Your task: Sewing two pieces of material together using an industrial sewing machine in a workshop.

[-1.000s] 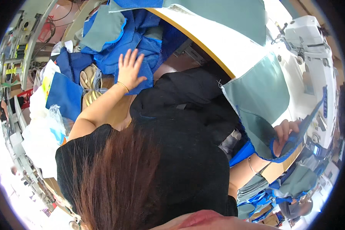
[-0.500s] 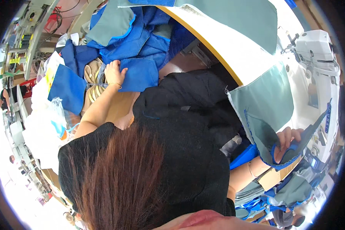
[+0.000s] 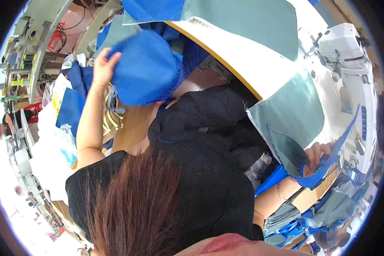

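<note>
At the upper left, my left hand (image 3: 105,67) is closed on the edge of a blue fabric piece (image 3: 146,70), which is lifted and blurred by motion. Over at the right, my right hand (image 3: 316,157) has its fingers curled round the folded edge of a grey-green fabric panel (image 3: 293,106) with a blue backing. The panel drapes over the near edge of the white table (image 3: 247,53), and its fold partly covers the fingers. Beside that hand stands a white sewing machine (image 3: 347,49).
A larger grey-green panel (image 3: 251,25) lies on the table's far part. Left of my body are another blue piece (image 3: 71,109), coiled cream strips (image 3: 112,119) and plastic bags (image 3: 51,149). Stacked fabric pieces (image 3: 281,217) fill the lower right.
My left hand has moved left and up, lifting the blue fabric piece off the pile. My right hand stays at the panel, whose outer flap now stands up more narrowly.
</note>
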A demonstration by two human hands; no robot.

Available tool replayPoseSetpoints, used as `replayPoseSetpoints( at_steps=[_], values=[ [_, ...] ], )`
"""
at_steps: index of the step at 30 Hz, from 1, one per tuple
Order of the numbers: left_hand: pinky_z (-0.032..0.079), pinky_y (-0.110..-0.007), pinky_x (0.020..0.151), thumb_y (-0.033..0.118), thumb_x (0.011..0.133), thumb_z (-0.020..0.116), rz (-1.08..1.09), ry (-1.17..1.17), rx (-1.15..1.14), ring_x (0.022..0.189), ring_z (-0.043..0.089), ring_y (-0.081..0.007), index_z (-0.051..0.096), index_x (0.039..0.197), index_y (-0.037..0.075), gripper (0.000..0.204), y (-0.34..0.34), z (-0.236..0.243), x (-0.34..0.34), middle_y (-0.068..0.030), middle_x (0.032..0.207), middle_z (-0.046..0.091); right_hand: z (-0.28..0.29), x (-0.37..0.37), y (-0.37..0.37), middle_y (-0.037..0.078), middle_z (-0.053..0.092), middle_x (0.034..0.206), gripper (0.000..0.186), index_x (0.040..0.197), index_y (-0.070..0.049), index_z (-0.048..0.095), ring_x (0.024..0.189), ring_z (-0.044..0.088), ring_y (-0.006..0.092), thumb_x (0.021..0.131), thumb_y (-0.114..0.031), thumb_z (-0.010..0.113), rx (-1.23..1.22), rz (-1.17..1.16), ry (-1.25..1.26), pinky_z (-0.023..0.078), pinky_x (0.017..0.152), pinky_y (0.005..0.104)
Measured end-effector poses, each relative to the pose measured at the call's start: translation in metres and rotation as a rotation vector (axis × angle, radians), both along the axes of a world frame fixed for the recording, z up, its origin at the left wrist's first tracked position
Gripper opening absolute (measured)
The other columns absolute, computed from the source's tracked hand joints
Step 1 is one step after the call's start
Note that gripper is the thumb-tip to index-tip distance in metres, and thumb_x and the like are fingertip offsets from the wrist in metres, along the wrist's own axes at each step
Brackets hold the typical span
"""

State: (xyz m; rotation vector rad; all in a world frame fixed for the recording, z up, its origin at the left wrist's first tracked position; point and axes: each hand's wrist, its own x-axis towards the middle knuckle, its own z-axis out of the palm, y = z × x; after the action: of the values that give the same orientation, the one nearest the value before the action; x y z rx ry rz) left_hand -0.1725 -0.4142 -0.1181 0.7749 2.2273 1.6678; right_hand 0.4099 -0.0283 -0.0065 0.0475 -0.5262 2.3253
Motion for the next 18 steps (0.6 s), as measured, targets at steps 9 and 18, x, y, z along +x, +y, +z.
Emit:
replayPoseSetpoints(
  at_steps=[9,18],
  values=[
    [0.052,-0.046,0.100,0.030,0.094,0.076,0.405,0.433,-0.794,0.111,0.070,-0.0413,0.068,0.121,-0.002,0.042,-0.102,-0.081,-0.146,-0.0255,0.120,0.072,-0.032,0.023,-0.025,0.019,0.061,0.147,0.049,0.148,0.002,0.055,0.136,0.056,0.0337,0.103,-0.016,0.055,0.018,-0.348,-0.219,0.037,0.121,0.0492],
    [0.052,-0.041,0.099,0.018,0.097,0.072,-0.054,0.871,-0.106,0.111,0.069,-0.0318,0.075,0.112,0.000,0.023,0.108,0.045,0.036,-0.0144,0.114,0.075,-0.020,0.005,-0.033,0.016,0.066,0.139,0.047,0.143,0.002,0.058,0.128,0.062,0.0277,0.099,-0.012,0.066,-0.046,-0.495,-0.510,0.044,0.116,0.0405]
  ],
)
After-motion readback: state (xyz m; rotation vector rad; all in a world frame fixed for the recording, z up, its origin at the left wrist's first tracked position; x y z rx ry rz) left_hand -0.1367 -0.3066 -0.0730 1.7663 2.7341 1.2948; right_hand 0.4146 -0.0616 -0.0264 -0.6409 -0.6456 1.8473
